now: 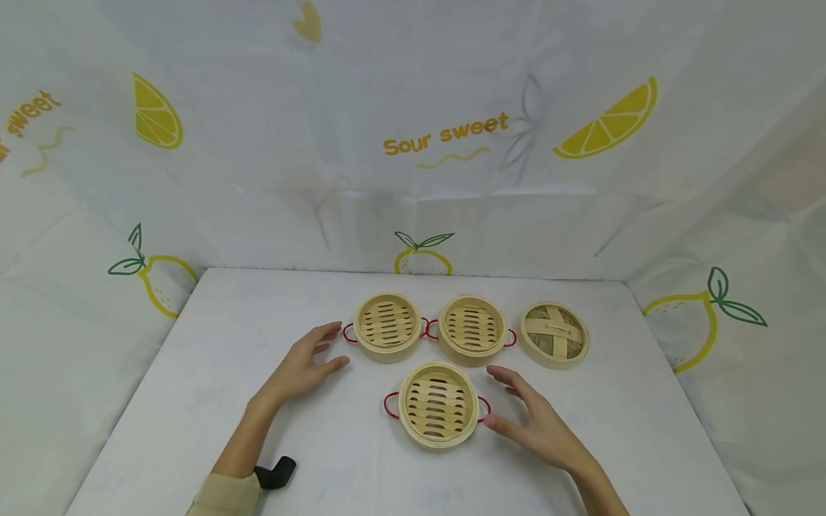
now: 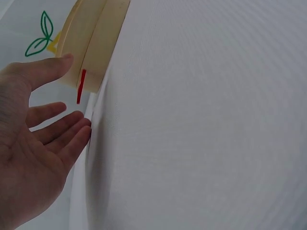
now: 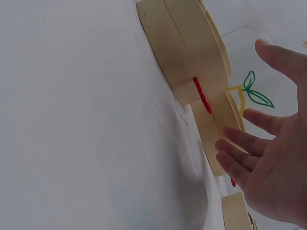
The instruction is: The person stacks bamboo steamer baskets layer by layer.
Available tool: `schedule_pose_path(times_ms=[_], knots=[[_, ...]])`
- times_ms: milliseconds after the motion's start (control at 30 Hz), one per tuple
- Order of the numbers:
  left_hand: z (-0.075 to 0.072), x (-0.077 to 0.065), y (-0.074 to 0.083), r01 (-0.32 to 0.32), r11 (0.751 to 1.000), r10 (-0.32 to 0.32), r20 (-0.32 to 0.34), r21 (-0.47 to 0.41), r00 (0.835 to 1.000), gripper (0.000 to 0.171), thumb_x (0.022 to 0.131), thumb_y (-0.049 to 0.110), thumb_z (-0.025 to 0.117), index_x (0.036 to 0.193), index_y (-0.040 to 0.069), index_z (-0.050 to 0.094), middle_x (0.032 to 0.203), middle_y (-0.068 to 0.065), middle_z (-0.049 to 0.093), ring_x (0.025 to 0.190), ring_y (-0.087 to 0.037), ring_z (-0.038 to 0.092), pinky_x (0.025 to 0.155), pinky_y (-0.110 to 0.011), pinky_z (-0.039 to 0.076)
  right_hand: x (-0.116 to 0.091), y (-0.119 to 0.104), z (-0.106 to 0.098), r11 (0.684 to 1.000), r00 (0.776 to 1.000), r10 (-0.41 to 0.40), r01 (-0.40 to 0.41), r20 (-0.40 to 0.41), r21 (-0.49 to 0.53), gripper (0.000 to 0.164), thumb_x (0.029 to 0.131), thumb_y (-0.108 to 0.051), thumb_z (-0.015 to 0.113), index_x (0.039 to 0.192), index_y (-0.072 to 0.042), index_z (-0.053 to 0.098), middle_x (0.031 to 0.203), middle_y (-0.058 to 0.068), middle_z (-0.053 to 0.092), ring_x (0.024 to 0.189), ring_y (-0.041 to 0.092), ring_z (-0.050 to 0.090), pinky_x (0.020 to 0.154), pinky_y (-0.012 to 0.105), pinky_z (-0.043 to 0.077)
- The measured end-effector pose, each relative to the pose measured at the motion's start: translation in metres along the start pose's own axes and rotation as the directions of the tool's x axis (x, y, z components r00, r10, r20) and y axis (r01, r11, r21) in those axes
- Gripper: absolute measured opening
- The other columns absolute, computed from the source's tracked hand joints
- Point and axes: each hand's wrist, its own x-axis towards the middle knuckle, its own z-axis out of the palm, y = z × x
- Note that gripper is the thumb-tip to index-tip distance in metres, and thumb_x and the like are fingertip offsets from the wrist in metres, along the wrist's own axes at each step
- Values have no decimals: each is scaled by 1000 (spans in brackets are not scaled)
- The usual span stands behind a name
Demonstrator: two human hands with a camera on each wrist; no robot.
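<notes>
Three small bamboo steamer baskets with slatted bottoms and red side handles are on the white table. In the head view, the back left steamer basket [image 1: 387, 322] and the back middle steamer basket [image 1: 472, 327] stand side by side, handles meeting. The front steamer basket [image 1: 437, 405] sits nearer me. My left hand [image 1: 306, 367] is beside the back left basket, fingers spread and holding nothing. By the front basket's right handle [image 1: 484, 409] is my right hand [image 1: 532, 423], its fingers apart and holding nothing; whether the thumb touches the handle I cannot tell.
A woven bamboo lid [image 1: 555, 335] lies at the back right of the white table [image 1: 335, 459]. A black curved object [image 1: 276, 473] shows by my left wrist. White curtains [image 1: 413, 208] with lemon prints enclose the table at the back and sides.
</notes>
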Motion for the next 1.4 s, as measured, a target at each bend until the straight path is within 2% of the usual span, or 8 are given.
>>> schedule_pose_path(times_ms=[167, 400, 567, 767, 1100, 1267, 1400], knots=[[1, 6, -1, 3, 1000, -2, 17, -23, 1000, 77, 95, 18, 86, 159, -2, 47, 161, -23, 56, 150, -42, 55, 124, -52, 52, 2, -1, 5, 1000, 1000, -1, 0, 19, 12, 75, 94, -37, 86, 158, -18, 52, 159, 3, 61, 141, 34, 62, 117, 50, 57], [4, 14, -4, 12, 997, -8, 47, -73, 999, 81, 93, 19, 88, 161, 1, 46, 164, -20, 54, 155, -39, 50, 127, -50, 50, 3, 0, 11, 999, 998, -38, 36, 45, 31, 75, 93, -33, 87, 158, -22, 52, 158, 2, 61, 144, 16, 59, 119, 41, 57], [6, 20, -7, 14, 997, -9, 67, -78, 998, 85, 91, 23, 90, 162, 5, 47, 166, -17, 53, 158, -37, 48, 129, -50, 48, 3, -1, 16, 999, 997, -32, 31, 75, 23, 79, 91, -37, 88, 159, -26, 50, 159, -2, 61, 145, 18, 59, 120, 40, 56], [8, 25, -8, 3, 997, 4, 87, -79, 996, 87, 90, 25, 91, 162, 6, 47, 167, -16, 51, 159, -36, 46, 130, -48, 47, 4, -1, 22, 998, 995, -57, 54, 88, 40, 84, 89, -36, 90, 160, -23, 47, 156, -2, 63, 144, 14, 60, 122, 34, 54], [12, 29, -10, -6, 996, 12, 75, -85, 997, 89, 89, 26, 93, 161, 4, 47, 166, -17, 52, 158, -35, 48, 130, -42, 46, 5, 0, 29, 994, 994, -51, 41, 98, 100, 91, 87, -37, 92, 162, -26, 42, 159, -2, 59, 147, 9, 55, 125, 19, 46], [12, 31, -9, -12, 997, 17, 67, -79, 998, 90, 88, 27, 94, 161, 4, 47, 165, -17, 53, 158, -35, 48, 129, -43, 48, 7, 0, 31, 991, 992, -64, 51, 107, 122, 101, 84, -36, 94, 166, -20, 38, 160, 2, 58, 147, 10, 55, 126, 17, 44], [13, 33, -10, -17, 998, 21, 48, -66, 999, 89, 87, 28, 94, 160, 4, 49, 163, -16, 55, 156, -35, 51, 127, -43, 49, 10, 2, 33, 985, 988, -99, 81, 117, 152, 108, 81, -34, 97, 167, -15, 34, 162, 3, 56, 149, 6, 53, 125, 8, 37]])
